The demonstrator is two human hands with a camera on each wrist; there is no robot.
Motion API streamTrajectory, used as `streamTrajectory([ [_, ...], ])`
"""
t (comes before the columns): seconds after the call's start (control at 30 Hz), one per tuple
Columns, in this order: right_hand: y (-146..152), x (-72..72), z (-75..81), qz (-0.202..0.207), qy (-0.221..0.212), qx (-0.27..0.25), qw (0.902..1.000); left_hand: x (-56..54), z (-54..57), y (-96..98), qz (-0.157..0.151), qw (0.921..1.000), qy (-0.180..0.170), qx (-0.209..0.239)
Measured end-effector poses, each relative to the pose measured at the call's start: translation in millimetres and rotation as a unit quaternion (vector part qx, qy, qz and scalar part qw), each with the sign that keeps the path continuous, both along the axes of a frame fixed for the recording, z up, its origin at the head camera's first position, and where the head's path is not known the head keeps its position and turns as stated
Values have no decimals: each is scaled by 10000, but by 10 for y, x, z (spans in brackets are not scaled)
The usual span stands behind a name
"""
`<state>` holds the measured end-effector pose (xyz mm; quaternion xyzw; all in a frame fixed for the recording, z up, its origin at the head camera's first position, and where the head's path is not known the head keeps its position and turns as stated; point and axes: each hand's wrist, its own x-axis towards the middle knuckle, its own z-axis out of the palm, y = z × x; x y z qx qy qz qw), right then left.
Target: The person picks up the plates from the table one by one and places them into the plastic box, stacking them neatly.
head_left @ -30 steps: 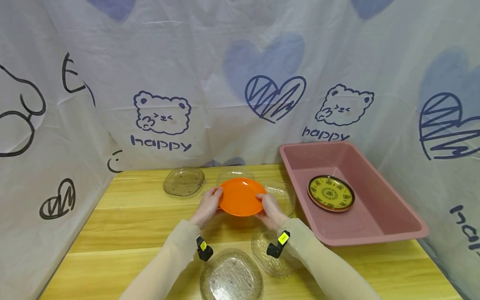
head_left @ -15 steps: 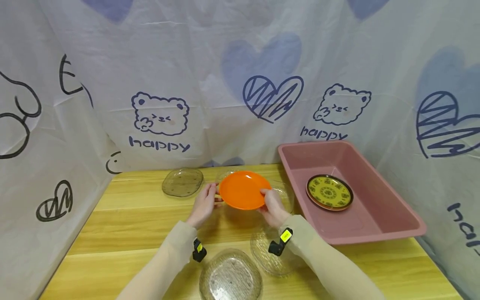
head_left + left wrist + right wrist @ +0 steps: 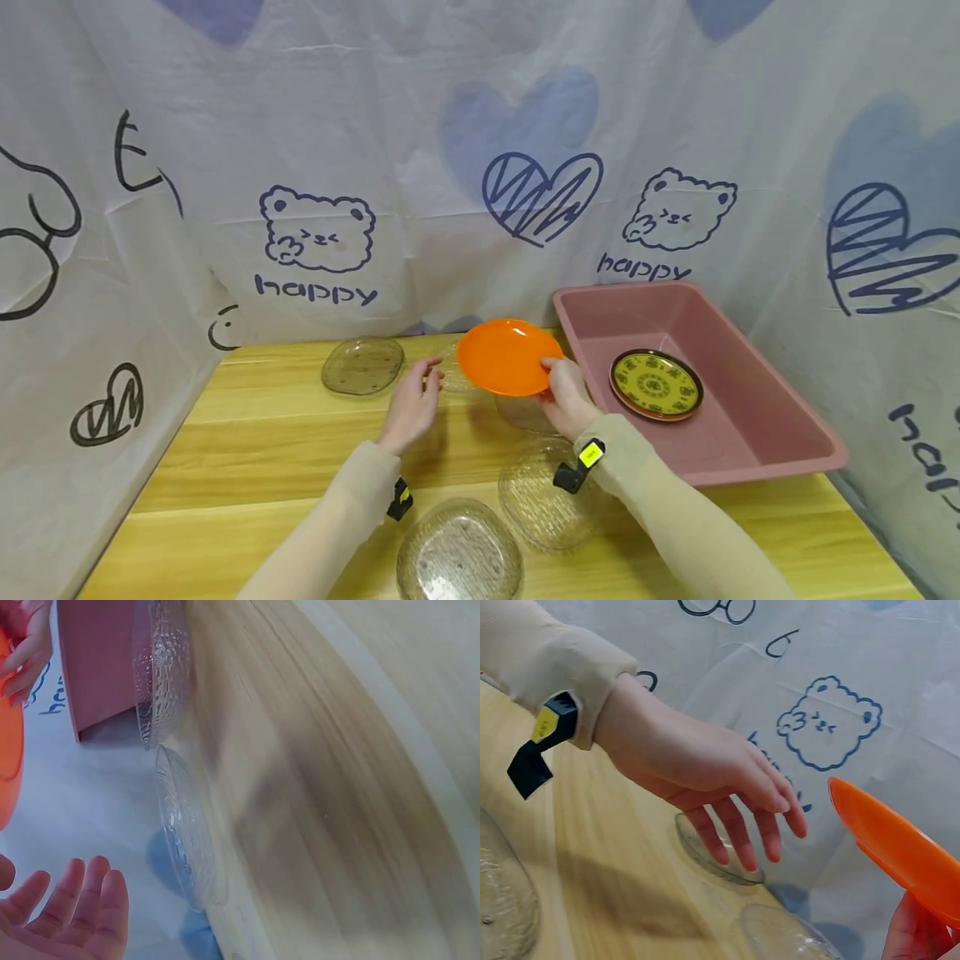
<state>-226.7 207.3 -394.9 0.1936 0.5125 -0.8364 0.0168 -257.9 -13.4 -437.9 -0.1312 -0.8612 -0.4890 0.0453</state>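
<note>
Over the back of the table, my right hand pinches the right edge of an orange plate, thumb on top and fingers beneath. The plate is held tilted in the air. To its left my left hand touches nothing, its fingers loosely extended; a gap between it and the orange plate shows in the right wrist view. Under and behind the orange plate lie clear plates, partly hidden, one of them a clear plate in the left wrist view.
A pink basin stands at the right, with a yellow plate with a dark rim inside. Smoky clear plates lie at the back left and the front. Another clear plate sits below my right wrist. A printed curtain hangs behind.
My left hand has let go of the orange plate and is now apart from it. My right hand has carried the plate up and to the right, toward the basin.
</note>
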Motion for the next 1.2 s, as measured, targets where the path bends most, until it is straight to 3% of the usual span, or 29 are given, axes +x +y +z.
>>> streamTrajectory([
  [0.43, 409, -20, 227, -296, -100, -284, 9991, 47, 92, 234, -309, 9965, 702, -344],
  [0.8, 850, -20, 310, -519, -295, -615, 9963, 124, 163, 509, -832, 9891, 1048, -614],
  [1.0, 1116, -8, 323, -682, -332, -986, 9922, 187, 209, 699, -1114, 9832, 1112, -926],
  [1.2, 1336, 6, 337, -853, -457, -844, 9917, 272, 285, 895, -1426, 9761, 1036, -1273],
])
